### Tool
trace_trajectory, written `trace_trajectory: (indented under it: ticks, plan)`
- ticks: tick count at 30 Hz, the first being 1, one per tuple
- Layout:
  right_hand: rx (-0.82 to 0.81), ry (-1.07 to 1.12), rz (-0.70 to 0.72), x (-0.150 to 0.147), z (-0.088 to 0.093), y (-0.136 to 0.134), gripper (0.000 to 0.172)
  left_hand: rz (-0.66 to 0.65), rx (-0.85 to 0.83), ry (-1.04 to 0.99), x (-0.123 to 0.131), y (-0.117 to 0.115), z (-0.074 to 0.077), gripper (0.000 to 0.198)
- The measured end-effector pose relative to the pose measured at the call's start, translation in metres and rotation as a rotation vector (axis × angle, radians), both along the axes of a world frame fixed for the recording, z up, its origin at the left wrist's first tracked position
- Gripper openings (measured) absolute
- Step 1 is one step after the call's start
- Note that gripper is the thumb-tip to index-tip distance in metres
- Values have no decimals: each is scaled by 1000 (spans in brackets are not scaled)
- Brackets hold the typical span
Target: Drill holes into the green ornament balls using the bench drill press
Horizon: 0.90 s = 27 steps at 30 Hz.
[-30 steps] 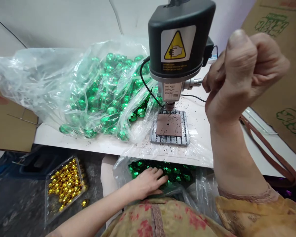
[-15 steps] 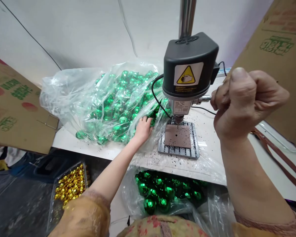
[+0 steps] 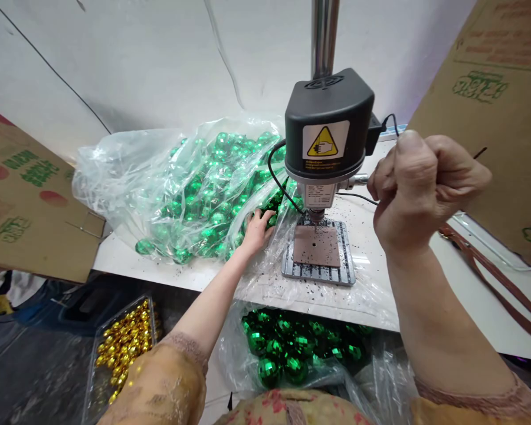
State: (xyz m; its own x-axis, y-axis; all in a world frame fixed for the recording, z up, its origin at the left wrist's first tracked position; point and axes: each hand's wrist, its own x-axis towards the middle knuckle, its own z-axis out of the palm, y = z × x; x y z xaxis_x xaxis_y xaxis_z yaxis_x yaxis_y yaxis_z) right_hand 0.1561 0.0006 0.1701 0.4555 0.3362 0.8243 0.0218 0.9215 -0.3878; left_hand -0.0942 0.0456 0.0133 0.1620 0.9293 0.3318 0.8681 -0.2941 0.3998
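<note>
My right hand (image 3: 425, 183) is closed around the feed handle (image 3: 358, 180) on the side of a small bench drill press (image 3: 330, 124). Below the drill bit, a brown plate (image 3: 316, 251) with a hole lies on the slotted metal base (image 3: 345, 274), and dark shavings are scattered about. My left hand (image 3: 257, 231) reaches into the mouth of a clear plastic bag (image 3: 110, 165), its fingers apart at the shiny green faceted balls (image 3: 221, 215). Its fingertips are partly hidden among the balls and plastic.
More green balls (image 3: 269, 370) lie in plastic below the table edge, before my body. A clear tub (image 3: 92, 360) of gold balls (image 3: 126, 336) stands lower left. Cardboard boxes (image 3: 30, 195) flank the table (image 3: 190, 274), and a brown strap (image 3: 495, 274) lies at right.
The view has shifted slightly, so the drill press and my right hand sit further left and lower. The fingers of my left hand have spread a little more at the bag mouth.
</note>
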Motion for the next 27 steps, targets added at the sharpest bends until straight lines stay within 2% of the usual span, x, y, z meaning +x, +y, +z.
trace_trajectory:
  ticks: [4,6,9,12,17,21,27]
  plan:
    - [-33,-16,6,2,-2,-1,48,-27,51,-595,9,-18,23,39]
    - [-32,-22,2,2,-3,-2,48,-78,-49,-832,19,-37,33,44]
    - [-56,-22,-29,2,-4,-2,49,-194,-289,-991,37,-65,38,49]
    - [-88,-34,-60,1,-6,-2,50,-215,-424,-1019,53,-76,26,46]
    - [-123,-73,-47,2,-7,-4,48,-210,-401,-892,58,-63,6,53]
    - [-135,-67,-61,2,-5,-6,51,-242,-374,-763,57,-54,4,54]
    - [-171,-145,-174,0,-4,-7,51,-223,-299,-675,66,-51,5,46]
